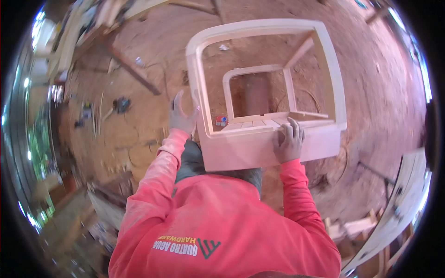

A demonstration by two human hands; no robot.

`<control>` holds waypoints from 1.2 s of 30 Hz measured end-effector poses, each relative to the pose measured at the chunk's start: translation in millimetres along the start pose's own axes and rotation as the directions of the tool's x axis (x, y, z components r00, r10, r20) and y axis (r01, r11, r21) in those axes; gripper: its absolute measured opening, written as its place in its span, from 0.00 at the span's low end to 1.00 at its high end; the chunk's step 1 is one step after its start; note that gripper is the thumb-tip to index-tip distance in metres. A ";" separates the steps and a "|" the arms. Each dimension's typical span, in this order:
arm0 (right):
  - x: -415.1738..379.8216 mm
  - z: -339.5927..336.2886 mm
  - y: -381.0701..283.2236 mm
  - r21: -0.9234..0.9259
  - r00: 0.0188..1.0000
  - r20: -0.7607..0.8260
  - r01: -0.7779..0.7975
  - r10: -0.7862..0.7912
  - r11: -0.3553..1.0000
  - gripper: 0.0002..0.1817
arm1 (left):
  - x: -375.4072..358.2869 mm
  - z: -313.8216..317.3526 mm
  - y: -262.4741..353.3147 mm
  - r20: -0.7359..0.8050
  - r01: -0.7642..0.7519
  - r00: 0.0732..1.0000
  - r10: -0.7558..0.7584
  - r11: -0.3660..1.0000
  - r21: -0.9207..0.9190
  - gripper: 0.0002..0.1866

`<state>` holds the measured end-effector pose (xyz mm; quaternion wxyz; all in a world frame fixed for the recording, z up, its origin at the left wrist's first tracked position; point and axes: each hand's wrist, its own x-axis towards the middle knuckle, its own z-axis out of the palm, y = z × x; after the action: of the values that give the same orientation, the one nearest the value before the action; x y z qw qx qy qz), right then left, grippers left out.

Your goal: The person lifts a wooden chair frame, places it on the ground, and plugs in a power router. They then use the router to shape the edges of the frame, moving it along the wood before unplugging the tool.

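A pale wooden frame with rounded corners stands before me, with a broad front panel, an open upper loop and a second loop farther back. Inside it, slats run between front and back, just behind the panel. My right hand lies over the panel's top edge, fingers hooked across it. At the frame's left side my left hand is raised, its fingers and thumb spread apart. The thumb side is right beside the upright, with nothing in the palm.
Bare earth floor surrounds the frame. A dark power tool lies to the left near thin sticks. A brown post slants at upper left. Wood offcuts lie at lower right beside a pale board. A small red packet shows through the frame.
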<state>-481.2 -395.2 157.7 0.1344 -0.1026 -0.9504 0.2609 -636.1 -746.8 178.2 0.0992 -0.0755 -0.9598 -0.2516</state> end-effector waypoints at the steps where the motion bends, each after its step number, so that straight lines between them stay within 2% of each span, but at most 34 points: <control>1: 0.9 3.5 -4.9 -0.038 0.999 -0.028 -0.036 0.035 0.999 0.22 | 22.4 1.3 9.3 -0.010 -0.095 0.995 0.096 0.995 0.036 0.36; 3: -6.9 7.0 -20.6 -0.118 0.991 -0.080 -0.118 0.109 0.986 0.22 | 60.2 10.9 21.4 0.131 -0.326 0.938 0.320 0.945 0.024 0.33; 4: -19.8 4.0 -39.0 -0.143 0.970 -0.142 -0.217 0.197 0.966 0.21 | 68.1 13.8 18.1 0.198 -0.425 0.888 0.415 0.905 0.014 0.32; 6: -38.3 2.2 -75.8 -0.189 0.906 -0.280 -0.377 0.318 0.907 0.21 | 73.4 26.7 3.8 0.384 -0.597 0.730 0.565 0.801 -0.042 0.28; 9: -105.8 25.1 -129.6 -0.074 0.721 -0.405 -0.638 0.562 0.766 0.21 | 71.6 20.5 -22.2 0.364 -0.673 0.611 0.703 0.703 -0.230 0.28; 12: -140.4 39.7 -164.5 -0.091 0.663 -0.304 -0.735 0.684 0.672 0.21 | 69.8 5.4 -40.1 0.389 -0.659 0.599 0.700 0.707 -0.257 0.30; 15: -140.4 49.0 -164.8 0.090 0.568 -0.318 -0.779 0.759 0.621 0.22 | 74.8 7.7 -61.9 0.404 -0.695 0.581 0.707 0.689 -0.207 0.32; 18: -130.9 50.3 -138.6 0.297 0.479 -0.254 -0.788 0.840 0.539 0.24 | 79.5 5.3 -64.1 0.414 -0.691 0.581 0.701 0.693 -0.203 0.32; 21: -149.8 51.4 -89.6 0.287 0.446 -0.285 -0.805 0.848 0.520 0.24 | 77.1 0.0 -57.7 0.429 -0.705 0.589 0.685 0.695 -0.143 0.33; 24: -190.1 46.3 -53.2 0.190 0.383 -0.164 -0.892 0.909 0.410 0.23 | 81.1 -5.4 -50.9 0.422 -0.747 0.554 0.717 0.652 -0.127 0.31; 26: -239.9 59.1 -34.2 0.101 0.357 -0.006 -0.929 0.934 0.356 0.22 | 92.7 3.6 -52.0 0.368 -0.798 0.467 0.804 0.562 -0.218 0.26; 27: -269.0 68.3 -39.7 0.054 0.313 0.068 -0.949 0.947 0.310 0.21 | 97.1 11.2 -53.4 0.341 -0.819 0.404 0.849 0.502 -0.278 0.24; 30: -336.4 114.3 -119.2 0.042 0.121 0.101 -0.992 0.988 0.117 0.16 | 112.6 34.9 -47.3 0.290 -0.821 0.114 0.950 0.254 -0.511 0.18; 31: -398.1 163.2 -198.0 -0.070 0.089 0.082 -0.993 0.993 0.094 0.15 | 114.5 32.5 -57.8 0.347 -0.782 -0.011 0.938 0.208 -0.588 0.17; 32: -437.6 191.2 -234.0 -0.186 0.138 0.082 -0.971 0.987 0.151 0.14 | 116.0 34.0 -47.2 0.397 -0.769 -0.073 0.915 0.202 -0.606 0.16; 33: -412.9 199.5 -297.1 -0.293 0.143 0.102 -0.941 0.984 0.167 0.13 | 119.2 33.6 -37.8 0.445 -0.765 -0.127 0.887 0.198 -0.613 0.16; 34: -400.3 204.8 -338.5 -0.347 -0.157 0.350 -0.938 0.924 -0.028 0.25 | 122.0 31.5 -35.7 0.438 -0.769 -0.132 0.889 0.187 -0.611 0.16; 36: -373.4 207.1 -417.1 -0.160 -0.095 0.465 -0.987 0.880 -0.022 0.28 | 124.9 32.0 -35.6 0.424 -0.784 -0.140 0.895 0.161 -0.599 0.16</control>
<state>-245.3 -942.7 129.2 -0.2965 -0.6634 -0.5563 0.4031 -768.9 -749.8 162.8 -0.1571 -0.7733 -0.5987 -0.1377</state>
